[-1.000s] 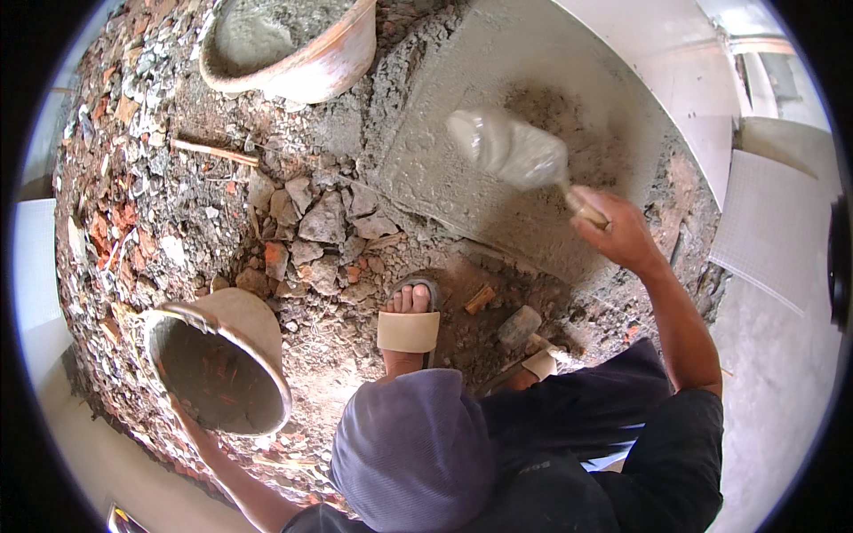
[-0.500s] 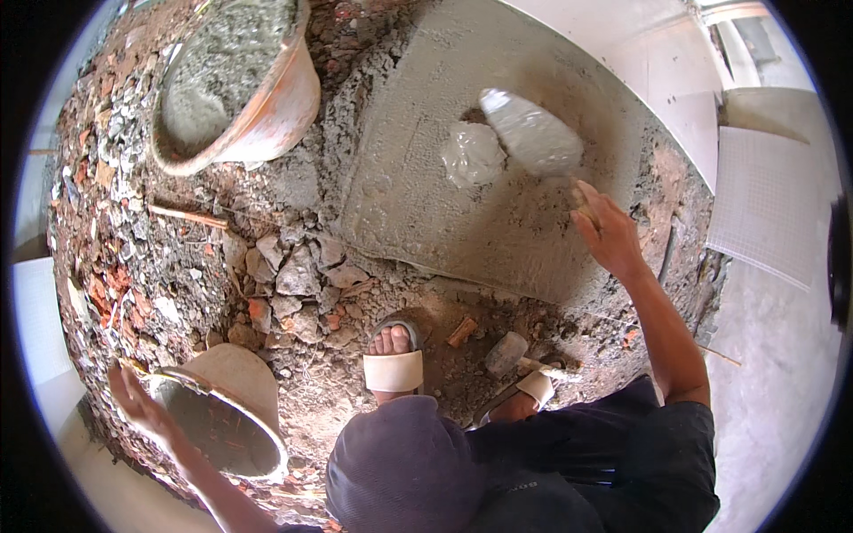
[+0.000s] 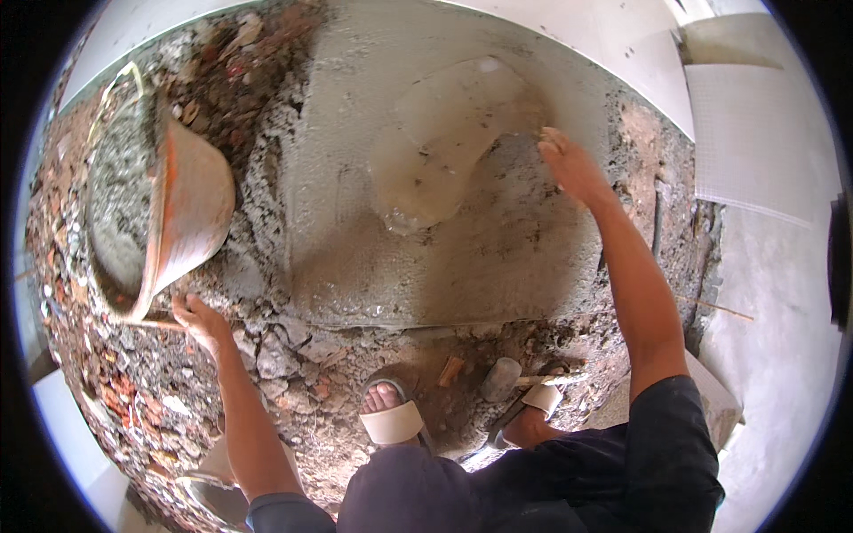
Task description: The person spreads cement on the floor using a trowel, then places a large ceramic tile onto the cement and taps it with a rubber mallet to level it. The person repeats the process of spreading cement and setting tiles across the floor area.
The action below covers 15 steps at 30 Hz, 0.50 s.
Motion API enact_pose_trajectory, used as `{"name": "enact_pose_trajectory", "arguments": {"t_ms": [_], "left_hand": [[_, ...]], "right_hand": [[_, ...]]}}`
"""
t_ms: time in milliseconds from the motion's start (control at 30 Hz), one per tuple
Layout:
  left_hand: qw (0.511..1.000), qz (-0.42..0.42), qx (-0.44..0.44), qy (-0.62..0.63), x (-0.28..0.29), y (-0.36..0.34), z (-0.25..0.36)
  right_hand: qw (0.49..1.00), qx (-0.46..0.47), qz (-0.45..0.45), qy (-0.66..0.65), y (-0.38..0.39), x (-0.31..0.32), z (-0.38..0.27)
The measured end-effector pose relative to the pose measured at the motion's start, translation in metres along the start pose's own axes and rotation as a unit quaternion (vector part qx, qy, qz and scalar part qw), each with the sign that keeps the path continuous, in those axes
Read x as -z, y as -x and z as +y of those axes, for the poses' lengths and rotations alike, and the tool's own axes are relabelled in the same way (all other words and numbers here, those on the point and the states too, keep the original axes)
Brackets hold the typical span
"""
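In the head view, the right hand [image 3: 573,166] is hovering right of the upper centre, its fingers curling tightly as if round a handle. The trowel [image 3: 498,93] is showing only as a pale blur ahead of them, over the wet grey slab [image 3: 355,258] that is filling the upper middle; I can't make out the blade's edge. The left hand [image 3: 203,324] is hanging at centre left with fingers loosely parted, nothing visible in them; I can't tell whether they are touching the bucket [image 3: 194,209] of wet mix, just above them. Near the bottom middle, a mallet [image 3: 501,380] is lying beside the feet.

To my eye, spreading well is calling for long, overlapping strokes, the blade almost flat with its leading edge slightly raised, and light, even pressure, so it isn't gouging the surface.
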<state>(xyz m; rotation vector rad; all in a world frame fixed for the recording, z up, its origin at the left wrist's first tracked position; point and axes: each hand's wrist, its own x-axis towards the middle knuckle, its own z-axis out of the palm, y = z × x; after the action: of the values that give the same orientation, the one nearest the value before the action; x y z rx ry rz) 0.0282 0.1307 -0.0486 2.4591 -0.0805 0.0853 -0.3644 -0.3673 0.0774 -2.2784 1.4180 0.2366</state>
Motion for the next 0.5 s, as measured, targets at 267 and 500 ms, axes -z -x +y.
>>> {"name": "enact_pose_trajectory", "arguments": {"t_ms": [267, 500], "left_hand": [[0.967, 0.079, 0.027, -0.239, -0.047, -0.017, -0.015], [0.972, 0.036, -0.011, -0.232, -0.029, -0.046, -0.005]], "right_hand": [[0.964, -0.208, -0.028, -0.160, 0.078, 0.016, 0.051], [0.833, -0.307, 0.079, -0.454, 0.021, 0.001, -0.005]]}}
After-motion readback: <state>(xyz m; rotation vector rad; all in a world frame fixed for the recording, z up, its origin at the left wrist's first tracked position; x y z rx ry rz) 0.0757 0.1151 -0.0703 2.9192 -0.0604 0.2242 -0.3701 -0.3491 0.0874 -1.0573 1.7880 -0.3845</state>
